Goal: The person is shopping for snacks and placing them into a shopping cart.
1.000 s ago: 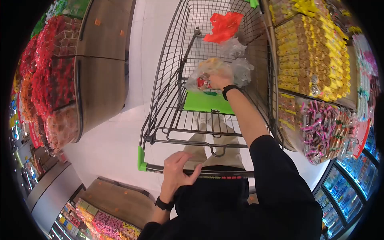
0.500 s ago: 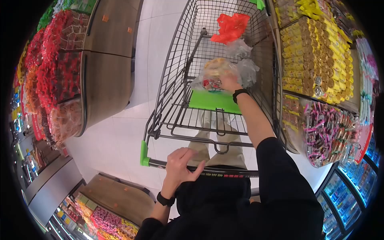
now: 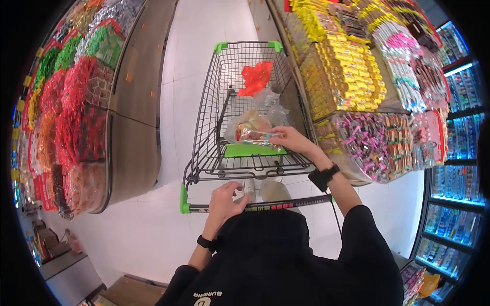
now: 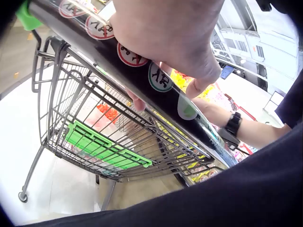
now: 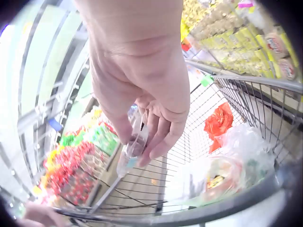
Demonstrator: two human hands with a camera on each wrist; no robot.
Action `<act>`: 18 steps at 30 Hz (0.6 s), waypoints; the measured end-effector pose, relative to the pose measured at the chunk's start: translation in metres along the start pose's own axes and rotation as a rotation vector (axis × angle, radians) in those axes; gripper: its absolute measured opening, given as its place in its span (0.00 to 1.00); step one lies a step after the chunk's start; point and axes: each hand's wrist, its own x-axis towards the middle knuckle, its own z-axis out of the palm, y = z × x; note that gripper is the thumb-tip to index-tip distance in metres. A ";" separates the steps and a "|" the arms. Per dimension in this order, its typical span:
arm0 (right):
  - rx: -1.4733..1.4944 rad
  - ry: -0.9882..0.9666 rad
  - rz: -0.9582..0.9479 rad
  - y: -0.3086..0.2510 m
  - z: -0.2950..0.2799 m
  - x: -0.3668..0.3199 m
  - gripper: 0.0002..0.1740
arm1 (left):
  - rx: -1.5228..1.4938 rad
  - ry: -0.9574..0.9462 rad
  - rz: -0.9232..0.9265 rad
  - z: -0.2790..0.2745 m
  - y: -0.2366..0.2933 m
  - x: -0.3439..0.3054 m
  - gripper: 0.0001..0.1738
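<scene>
My right hand pinches a small clear packet with brown contents between thumb and fingertips. In the head view it is above the near end of the shopping cart, overlapping a clear plastic bag with yellowish and red things inside. More crumpled clear plastic lies beside that bag, and a red bag sits farther forward in the basket. My left hand is at the left part of the dark cart handle, its fingers curled over the bar.
Stands of wrapped sweets line both sides: red packets on the left, yellow packets and pink-and-dark ones on the right. Lit drink fridges stand at far right. Pale floor runs ahead between the stands.
My right hand was down among the bags; now it is raised nearer me, with the small packet pinched in it. The head view has tilted up, showing the cart's far end. My left hand stays at the handle.
</scene>
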 end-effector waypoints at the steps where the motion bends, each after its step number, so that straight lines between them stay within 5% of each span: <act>1: 0.131 0.058 0.003 -0.019 0.007 -0.028 0.24 | 0.001 -0.019 0.004 -0.001 0.002 0.001 0.13; 9: 0.655 0.466 -0.226 -0.076 0.036 -0.169 0.25 | 0.123 -0.294 0.111 -0.001 0.006 0.007 0.15; 12: 0.383 0.867 -0.457 -0.076 0.058 -0.192 0.19 | 0.241 -0.426 0.247 0.002 0.014 0.009 0.13; 13: 0.104 1.064 -0.368 -0.080 0.063 -0.203 0.17 | 0.259 -0.443 0.365 0.006 0.013 0.010 0.13; 14: -0.207 1.169 -0.495 -0.081 0.063 -0.213 0.18 | 0.272 -0.458 0.478 0.011 0.013 0.011 0.12; 16: -0.871 1.286 -0.714 -0.076 0.057 -0.233 0.18 | 0.224 -0.510 0.561 0.018 0.037 0.014 0.12; 18: -1.000 1.291 -0.751 -0.069 0.058 -0.245 0.20 | 0.192 -0.519 0.595 0.023 0.077 0.019 0.14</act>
